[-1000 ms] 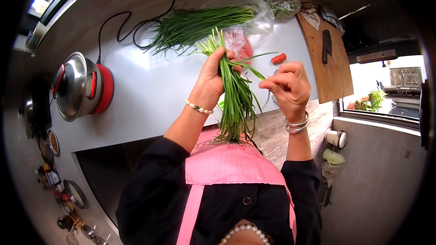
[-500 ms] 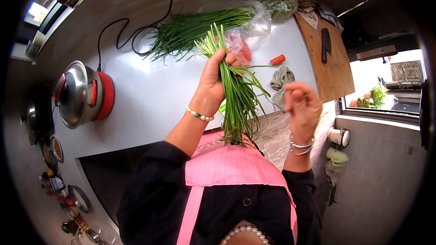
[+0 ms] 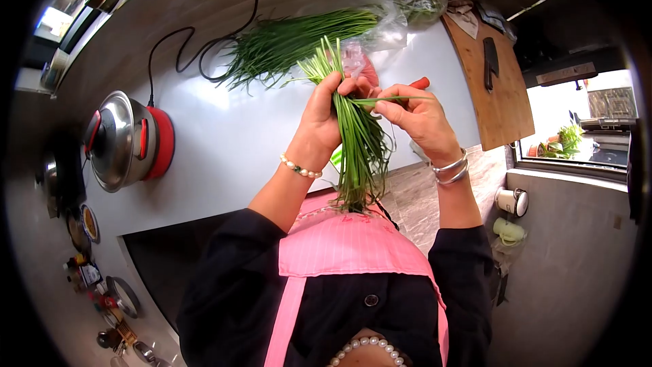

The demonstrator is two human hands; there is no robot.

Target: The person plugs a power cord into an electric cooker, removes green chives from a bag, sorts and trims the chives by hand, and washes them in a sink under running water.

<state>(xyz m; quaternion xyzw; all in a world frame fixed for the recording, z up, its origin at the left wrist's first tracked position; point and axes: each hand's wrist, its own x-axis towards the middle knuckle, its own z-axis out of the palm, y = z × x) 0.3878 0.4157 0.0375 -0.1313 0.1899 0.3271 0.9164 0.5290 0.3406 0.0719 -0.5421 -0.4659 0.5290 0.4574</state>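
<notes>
My left hand (image 3: 324,112) is wrapped round a bunch of long green chives (image 3: 360,156), pale stem ends up and leafy ends hanging toward the pink apron (image 3: 353,248). Close beside it on the right, my right hand (image 3: 418,119) pinches a single green blade that sticks out sideways from the bunch. Behind the hands a larger pile of chives (image 3: 292,41) lies on the white counter (image 3: 224,156), partly in a clear plastic bag (image 3: 390,24). A red object (image 3: 420,83) shows just above my right fingers.
On the left stands a steel pot (image 3: 119,141) with a lid on a red base. A black cord (image 3: 182,47) runs to the wall socket. At the right a cleaver (image 3: 490,61) lies on a wooden board (image 3: 506,112). Another bag of greens (image 3: 418,0) is at the back.
My right hand moved away to the right and down, then came back up to the bunch and took hold of a blade. My left hand still holds the bunch.
</notes>
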